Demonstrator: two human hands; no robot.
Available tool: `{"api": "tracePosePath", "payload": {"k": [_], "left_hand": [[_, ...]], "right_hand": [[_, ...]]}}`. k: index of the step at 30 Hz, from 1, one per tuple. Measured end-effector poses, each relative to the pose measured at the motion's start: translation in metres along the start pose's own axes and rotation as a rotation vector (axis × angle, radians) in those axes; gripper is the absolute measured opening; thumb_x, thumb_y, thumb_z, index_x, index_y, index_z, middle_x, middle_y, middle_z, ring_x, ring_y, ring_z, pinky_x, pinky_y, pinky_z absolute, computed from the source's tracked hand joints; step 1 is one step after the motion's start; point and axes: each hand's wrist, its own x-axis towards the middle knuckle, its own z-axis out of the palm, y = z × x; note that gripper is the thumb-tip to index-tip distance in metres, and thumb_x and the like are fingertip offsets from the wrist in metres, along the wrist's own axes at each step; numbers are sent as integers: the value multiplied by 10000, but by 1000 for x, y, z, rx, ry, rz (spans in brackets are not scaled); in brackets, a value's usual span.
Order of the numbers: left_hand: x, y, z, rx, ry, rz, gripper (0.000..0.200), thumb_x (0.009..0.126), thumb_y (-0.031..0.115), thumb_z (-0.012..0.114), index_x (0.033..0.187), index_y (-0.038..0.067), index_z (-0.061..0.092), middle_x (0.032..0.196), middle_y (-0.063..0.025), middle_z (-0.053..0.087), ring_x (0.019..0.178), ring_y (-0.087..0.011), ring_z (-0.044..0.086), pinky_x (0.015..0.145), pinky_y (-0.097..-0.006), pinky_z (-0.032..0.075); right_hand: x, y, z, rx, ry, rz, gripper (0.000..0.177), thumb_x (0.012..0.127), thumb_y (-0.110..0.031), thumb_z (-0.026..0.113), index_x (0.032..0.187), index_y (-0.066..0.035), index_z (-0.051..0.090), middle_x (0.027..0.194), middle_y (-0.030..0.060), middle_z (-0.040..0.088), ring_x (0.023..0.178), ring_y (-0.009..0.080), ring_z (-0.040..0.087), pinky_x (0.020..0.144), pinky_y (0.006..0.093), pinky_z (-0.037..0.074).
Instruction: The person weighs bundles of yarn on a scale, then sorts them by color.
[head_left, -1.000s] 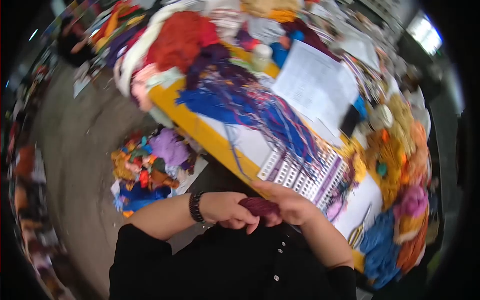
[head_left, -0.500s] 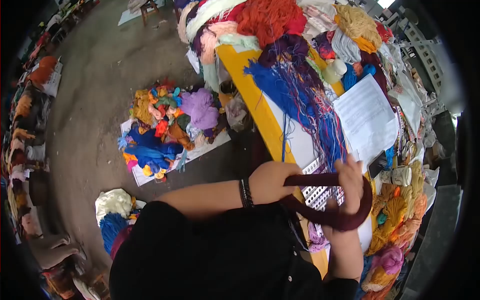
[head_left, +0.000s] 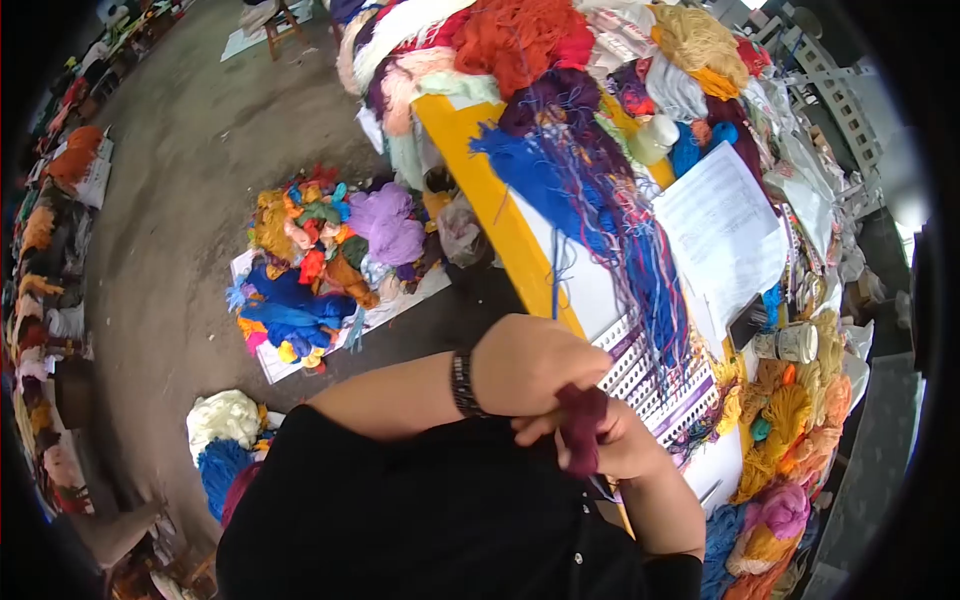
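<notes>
Closely paired, both hands (head_left: 530,368) curled around a bunched maroon yarn skein (head_left: 582,428).

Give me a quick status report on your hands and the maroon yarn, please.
Right hand gripping maroon yarn, bunched. Left hand at its upper end, exact grip unclear. Nothing visibly blocking either hand.

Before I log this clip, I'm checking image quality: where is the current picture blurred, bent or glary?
Head view, centre: left hand and yarn look slightly soft; head view, edges: fisheye bending, black corners, a blown-out patch at upper right; head view, paper: print too faint to read.
</notes>
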Motion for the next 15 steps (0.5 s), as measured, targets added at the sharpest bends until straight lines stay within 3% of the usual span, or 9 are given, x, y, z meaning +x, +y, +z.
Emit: {"api": "tracePosePath", "payload": {"k": [1, 2, 5, 6, 8, 11, 12, 13, 15], "left_hand": [[-4, -2, -4, 47, 4, -96, 189, 749, 188, 644, 923, 127, 605, 681, -72, 608, 660, -289, 620, 559, -397, 465], [-10, -6, -6, 96, 6, -188, 197, 757, 194, 653, 937, 128, 608, 700, -73, 622, 677, -288, 626, 572, -400, 465], [-50, -47, -10, 118, 131, -395, 265, 793, 152, 636, 1048, 93, 595, 788, -92, 640, 741, -306, 632, 615, -394, 477], [-58, -55, -18, 92, 101, -521, 259, 800, 124, 629, 1053, 81, 591, 801, -114, 628, 746, -311, 627, 634, -377, 485], [-77, -78, -7, 61, 20, -519, 410, 779, 88, 648, 1174, 62, 545, 904, -120, 640, 810, -294, 635, 693, -370, 496], [-55, -49, -6, -173, -71, -420, 628, 763, 129, 683, 1335, 42, 438, 1180, -161, 585, 1042, -302, 600, 894, -381, 479], [-52, -45, 0, -193, -60, -266, 603, 780, 158, 692, 1320, 38, 454, 1184, -176, 578, 1096, -296, 577, 946, -384, 450], [-49, -36, 3, -373, -88, -262, 512, 828, 166, 664, 1283, 24, 479, 1158, -164, 592, 1080, -277, 590, 923, -367, 459], [-76, -55, 21, -534, -171, -496, 319, 907, 132, 565, 1192, -3, 512, 1017, -132, 641, 919, -219, 648, 838, -323, 491]], "right_hand": [[-6, -2, 7, 40, 210, 19, 135, 834, -39, 676, 958, 0, 639, 1088, 126, 653, 942, 157, 600, 827, 285, 458], [-20, 7, -7, -233, 330, 29, 157, 837, 2, 644, 994, 16, 638, 1091, 122, 651, 967, 150, 601, 851, 272, 454], [-27, -2, -8, -180, 644, -285, 165, 881, -12, 586, 1033, 36, 627, 1081, 126, 650, 966, 147, 598, 865, 282, 459], [-31, 1, -13, -123, 677, -240, 161, 895, -24, 574, 1036, 34, 627, 1086, 119, 648, 968, 151, 600, 862, 279, 459], [-34, 22, -18, 100, 759, -64, 147, 933, -46, 540, 1047, 22, 604, 1071, 104, 640, 989, 175, 610, 880, 304, 484], [-15, 23, -14, 414, 722, -145, 118, 961, -63, 511, 1042, 10, 554, 1044, 104, 626, 996, 195, 617, 924, 394, 516], [-8, 25, -11, 432, 709, -148, 122, 962, -65, 510, 1043, 14, 556, 1052, 104, 624, 998, 196, 617, 924, 384, 514], [-4, 29, -11, 449, 693, -148, 126, 964, -66, 510, 1045, 18, 558, 1060, 104, 622, 1000, 198, 617, 924, 375, 513], [-5, 28, -12, 377, 657, -98, 276, 943, -31, 533, 1215, -7, 485, 1192, 130, 571, 1065, 215, 591, 964, 355, 480]]}}
